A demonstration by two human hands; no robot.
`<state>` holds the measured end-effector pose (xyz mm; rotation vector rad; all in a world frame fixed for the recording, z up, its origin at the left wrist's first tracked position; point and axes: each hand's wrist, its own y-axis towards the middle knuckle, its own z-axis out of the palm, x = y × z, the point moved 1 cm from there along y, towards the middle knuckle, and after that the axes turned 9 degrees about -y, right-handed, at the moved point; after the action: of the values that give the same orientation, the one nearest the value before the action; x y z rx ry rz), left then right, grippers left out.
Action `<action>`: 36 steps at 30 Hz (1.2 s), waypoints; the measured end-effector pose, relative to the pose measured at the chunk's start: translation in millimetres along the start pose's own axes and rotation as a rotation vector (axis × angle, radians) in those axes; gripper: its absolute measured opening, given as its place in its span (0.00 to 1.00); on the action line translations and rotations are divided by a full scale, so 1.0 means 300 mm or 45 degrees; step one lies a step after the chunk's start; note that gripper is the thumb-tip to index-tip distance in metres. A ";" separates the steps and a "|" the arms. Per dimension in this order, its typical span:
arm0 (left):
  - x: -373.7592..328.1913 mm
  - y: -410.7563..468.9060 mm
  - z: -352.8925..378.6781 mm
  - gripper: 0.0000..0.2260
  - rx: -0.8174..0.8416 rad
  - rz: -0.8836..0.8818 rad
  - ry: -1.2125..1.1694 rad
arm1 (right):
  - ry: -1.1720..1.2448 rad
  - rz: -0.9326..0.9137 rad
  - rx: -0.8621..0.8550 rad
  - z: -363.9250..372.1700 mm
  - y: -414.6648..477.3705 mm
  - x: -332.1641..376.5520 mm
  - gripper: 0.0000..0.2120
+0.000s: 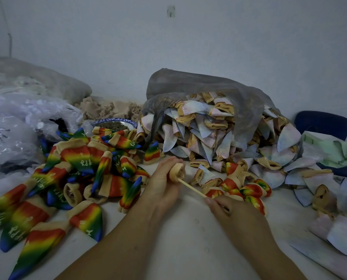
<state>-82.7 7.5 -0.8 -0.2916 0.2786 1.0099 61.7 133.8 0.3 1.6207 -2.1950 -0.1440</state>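
My left hand (162, 184) grips a small fabric cone piece (177, 172) by its tan cuff end, a little above the white table (178, 239). My right hand (227, 209) pinches a thin wooden stick (191, 187) whose far tip goes into the open cuff of that piece. Finished rainbow-coloured cones (77, 178) lie heaped to the left. Pale inside-out cones (219, 138) spill from a grey plastic bag (188, 83) behind my hands.
A clear plastic bag (17, 128) sits at the left, a blue-rimmed bowl (116, 123) behind the rainbow heap, and beige stuffing (107, 108) by the wall. A blue chair (322, 124) stands at the right. More pale cones (330, 229) lie at the right edge.
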 end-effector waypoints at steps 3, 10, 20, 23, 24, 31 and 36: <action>0.000 -0.014 0.001 0.07 0.121 -0.165 -0.161 | 0.031 0.034 -0.024 -0.001 0.006 -0.006 0.17; -0.003 0.004 -0.006 0.11 0.043 0.036 0.036 | 0.152 0.156 0.069 -0.001 0.012 -0.036 0.17; 0.019 -0.014 0.011 0.15 0.242 -0.005 0.265 | 0.174 0.158 0.118 0.011 0.015 -0.043 0.18; 0.034 -0.023 0.019 0.14 0.266 -0.066 0.189 | 0.215 0.180 0.113 0.015 0.013 -0.036 0.17; 0.038 -0.027 0.024 0.13 0.274 -0.087 0.143 | 0.244 0.188 0.099 0.017 0.012 -0.031 0.17; 0.036 -0.040 0.040 0.07 0.328 -0.162 -0.024 | 0.637 0.312 0.069 0.036 0.016 0.003 0.15; 0.061 -0.020 0.018 0.12 0.174 0.172 0.803 | 0.660 0.324 0.074 0.031 0.025 0.002 0.16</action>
<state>-67.9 20.9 -1.7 -0.4681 0.9451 1.0057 51.4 134.2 -5.8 1.2145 -1.9763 0.3744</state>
